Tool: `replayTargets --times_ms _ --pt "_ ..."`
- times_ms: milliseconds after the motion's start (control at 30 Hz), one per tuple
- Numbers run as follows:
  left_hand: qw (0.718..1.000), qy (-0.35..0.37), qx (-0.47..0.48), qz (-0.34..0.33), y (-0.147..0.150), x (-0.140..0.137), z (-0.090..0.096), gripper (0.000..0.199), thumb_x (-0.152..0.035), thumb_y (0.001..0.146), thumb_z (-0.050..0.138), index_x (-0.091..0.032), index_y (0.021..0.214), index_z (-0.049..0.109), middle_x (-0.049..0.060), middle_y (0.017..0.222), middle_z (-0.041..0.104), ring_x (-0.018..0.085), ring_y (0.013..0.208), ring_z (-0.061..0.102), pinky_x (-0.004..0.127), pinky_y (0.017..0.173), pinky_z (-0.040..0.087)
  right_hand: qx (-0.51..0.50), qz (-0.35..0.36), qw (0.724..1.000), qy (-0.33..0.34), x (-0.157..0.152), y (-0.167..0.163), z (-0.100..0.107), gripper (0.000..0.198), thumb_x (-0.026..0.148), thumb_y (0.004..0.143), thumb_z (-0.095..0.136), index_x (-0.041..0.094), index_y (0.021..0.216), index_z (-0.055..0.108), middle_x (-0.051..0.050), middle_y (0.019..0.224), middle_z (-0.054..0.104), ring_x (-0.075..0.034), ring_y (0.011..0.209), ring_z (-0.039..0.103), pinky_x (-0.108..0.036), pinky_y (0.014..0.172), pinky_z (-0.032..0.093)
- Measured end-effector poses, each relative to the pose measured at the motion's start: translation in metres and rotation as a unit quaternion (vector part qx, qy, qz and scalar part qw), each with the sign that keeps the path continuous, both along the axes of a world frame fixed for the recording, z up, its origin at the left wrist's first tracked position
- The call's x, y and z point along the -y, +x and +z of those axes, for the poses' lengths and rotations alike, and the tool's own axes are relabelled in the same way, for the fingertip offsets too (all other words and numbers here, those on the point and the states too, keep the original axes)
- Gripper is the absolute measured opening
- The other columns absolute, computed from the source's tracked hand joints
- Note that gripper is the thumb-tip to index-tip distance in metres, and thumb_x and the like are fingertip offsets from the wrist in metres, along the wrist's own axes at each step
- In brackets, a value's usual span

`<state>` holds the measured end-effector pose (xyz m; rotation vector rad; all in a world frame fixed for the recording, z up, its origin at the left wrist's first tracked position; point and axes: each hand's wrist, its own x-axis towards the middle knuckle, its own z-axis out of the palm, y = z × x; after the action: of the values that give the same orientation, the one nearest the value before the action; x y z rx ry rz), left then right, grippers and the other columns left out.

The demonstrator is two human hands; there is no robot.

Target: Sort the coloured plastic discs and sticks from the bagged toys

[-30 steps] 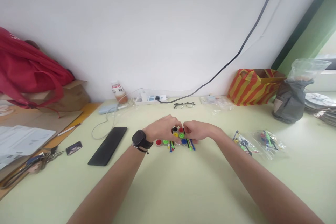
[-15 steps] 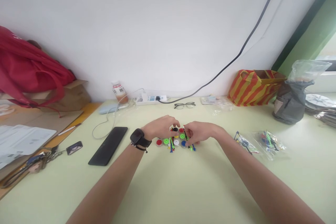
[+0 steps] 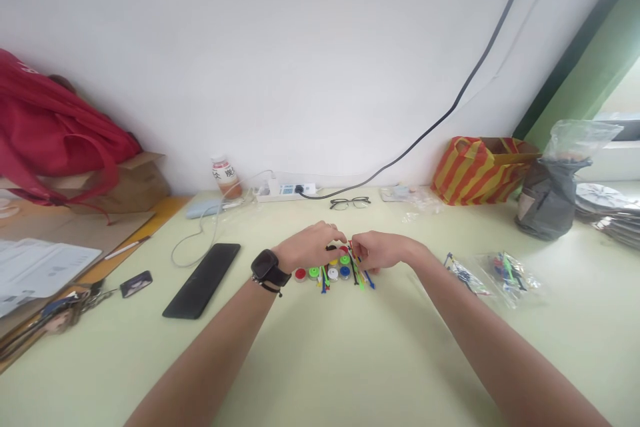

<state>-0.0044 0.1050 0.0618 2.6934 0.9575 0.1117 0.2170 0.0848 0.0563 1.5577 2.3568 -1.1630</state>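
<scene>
Small round discs in several colours lie in rows at the middle of the table, among them a red disc, a green disc, a white disc and a blue disc. Thin coloured plastic arrows lie in a bunch between them. My left hand hovers over the back discs, fingers bent and apart, partly hiding them; nothing shows in its grasp. At the right end, my right hand has its fingertips curled together on a second bunch of plastic arrows. Its fingers partly cover that bunch.
Glasses and a power strip sit near the wall. A black flat case lies left. Clear bags of coloured parts, a striped bag and a grey bag are on the right. A bottle stands back left.
My right hand's thumb and fingers have drawn in from beside the blue disc onto the arrows, which now lie more fanned out. My left hand stays over the discs. The view has shifted slightly.
</scene>
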Motion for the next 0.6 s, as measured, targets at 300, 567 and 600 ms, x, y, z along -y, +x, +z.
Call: replayTargets --times_ms 300,567,600 --pt "1.0 0.006 0.017 0.002 -0.002 0.0 -0.002 0.033 -0.042 0.101 0.054 -0.025 0.123 0.071 0.008 0.114 0.072 0.029 0.116 0.059 0.037 0.095 0.046 -0.024 -0.024 0.999 -0.008 0.001 0.003 0.004 0.019 0.016 0.081 0.06 0.023 0.096 0.053 0.0 0.083 0.073 -0.02 0.08 0.075 -0.028 0.07 0.052" --pt "0.994 0.064 0.081 -0.031 0.033 0.028 -0.003 0.03 -0.039 0.105 0.05 -0.023 0.116 0.072 0.008 0.116 0.072 0.028 0.116 0.057 0.041 0.102 0.043 -0.012 -0.12 0.989 0.086 0.006 0.076 0.044 0.017 0.036 0.09 0.06 0.023 0.1 0.063 -0.006 0.109 0.071 -0.02 0.087 0.074 -0.029 0.07 0.052" --pt "0.993 0.072 0.085 -0.036 0.039 0.032 -0.007 0.029 -0.041 0.103 0.053 -0.022 0.116 0.072 0.008 0.116 0.072 0.029 0.117 0.056 0.042 0.103 0.043 -0.004 -0.146 0.984 0.102 0.009 0.092 0.047 0.02 0.04 0.091 0.059 0.024 0.102 0.064 -0.006 0.107 0.071 -0.021 0.087 0.073 -0.03 0.071 0.052"
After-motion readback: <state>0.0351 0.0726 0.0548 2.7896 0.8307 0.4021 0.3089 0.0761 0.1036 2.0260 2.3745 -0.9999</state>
